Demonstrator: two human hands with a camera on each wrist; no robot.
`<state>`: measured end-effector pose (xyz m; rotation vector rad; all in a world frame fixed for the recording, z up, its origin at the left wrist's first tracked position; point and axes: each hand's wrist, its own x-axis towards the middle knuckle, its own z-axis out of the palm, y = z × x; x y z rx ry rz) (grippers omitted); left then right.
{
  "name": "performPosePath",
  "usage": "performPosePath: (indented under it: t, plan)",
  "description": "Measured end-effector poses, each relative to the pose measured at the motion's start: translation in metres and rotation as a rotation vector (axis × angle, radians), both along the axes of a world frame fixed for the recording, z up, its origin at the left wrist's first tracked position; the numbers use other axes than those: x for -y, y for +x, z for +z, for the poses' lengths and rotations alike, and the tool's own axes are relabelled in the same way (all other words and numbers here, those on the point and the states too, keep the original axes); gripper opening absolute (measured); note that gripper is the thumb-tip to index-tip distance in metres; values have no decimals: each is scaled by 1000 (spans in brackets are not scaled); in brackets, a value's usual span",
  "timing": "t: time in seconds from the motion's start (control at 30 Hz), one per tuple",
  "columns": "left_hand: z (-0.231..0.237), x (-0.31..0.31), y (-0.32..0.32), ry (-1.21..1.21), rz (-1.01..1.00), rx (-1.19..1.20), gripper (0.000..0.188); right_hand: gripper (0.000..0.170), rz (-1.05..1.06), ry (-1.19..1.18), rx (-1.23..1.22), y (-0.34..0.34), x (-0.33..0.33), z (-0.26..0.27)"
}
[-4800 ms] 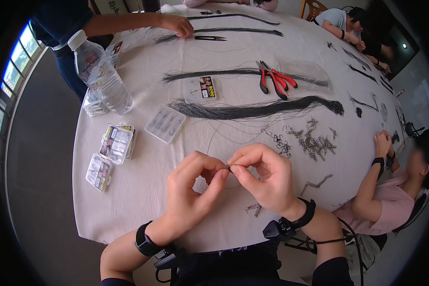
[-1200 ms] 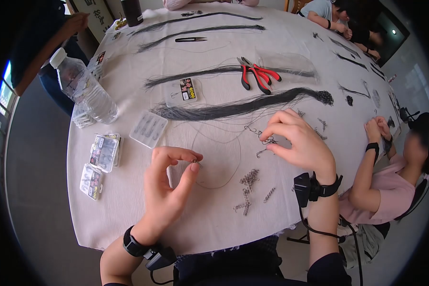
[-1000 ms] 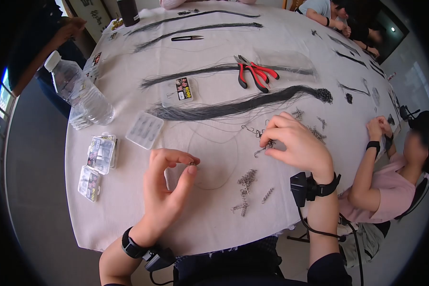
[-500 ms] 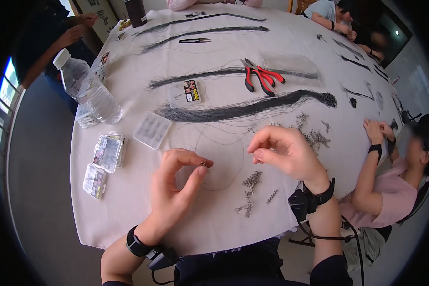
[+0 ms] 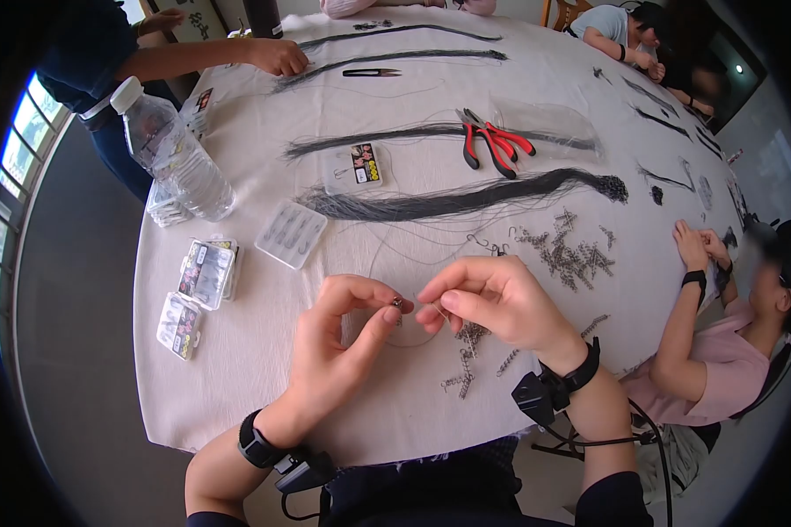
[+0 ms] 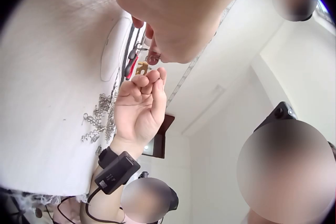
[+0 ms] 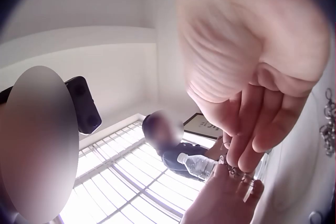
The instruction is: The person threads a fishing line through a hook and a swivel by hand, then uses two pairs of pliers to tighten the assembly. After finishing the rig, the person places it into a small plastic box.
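Above the near side of the cloth-covered desk [image 5: 246,378], I worked with both hands raised and close together. My left hand [image 5: 338,342] pinched a small metal coil [image 5: 397,304] between thumb and forefinger, their tips brought narrowly together over it. My right hand [image 5: 501,307] faced it from just beside – fingers curled, thumb pressed in, holding a slim piece [image 5: 440,309] too fine for me to name. A narrow gap showed between my two sets of fingertips in the head view. Below my right fingers lay a small cluster of coils [image 5: 461,384], and farther off to the right was a larger heap of springs [image 5: 576,262], with a few dark hooks [image 5: 476,240] to the left of it. Across the desk, beyond my hands, stretched a thick bundle of dark strands [image 5: 475,198]; past it, the red-handled pliers [image 5: 503,149] rested across a thinner bundle [image 5: 378,136]. To my left, a clear case [image 5: 291,234] lay near the thick bundle's frayed end, and a labelled box [image 5: 354,169] sat just beyond – with a water bottle [image 5: 180,162] standing well to the left. At the far left, another person's hand [image 5: 279,58] reached over the desk beside more dark strands.
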<state>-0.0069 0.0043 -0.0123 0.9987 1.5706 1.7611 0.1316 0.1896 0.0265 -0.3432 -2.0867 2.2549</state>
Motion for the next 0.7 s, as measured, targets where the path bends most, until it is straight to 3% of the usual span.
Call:
performPosePath:
  t: [0.07, 0.27, 0.37, 0.43, 0.7]
  plan:
    - [1, 1, -1, -34, 8, -102, 11, 20, 18, -29, 23, 0, -1, 1]
    - [3, 0, 0, -32, 10, -106, 11, 14, -26, -69, -66, -1, 5, -7]
    - [3, 0, 0, -25, 7, -140, 12, 9, -49, 22, -29, -1, 5, -8]
    - [4, 0, 0, -28, 21, -156, 12, 8, -94, 256, -140, -3, 9, -12]
    - [8, 0, 0, -37, 49, -342, 12, 10, -197, 319, -137, -4, 22, -11]
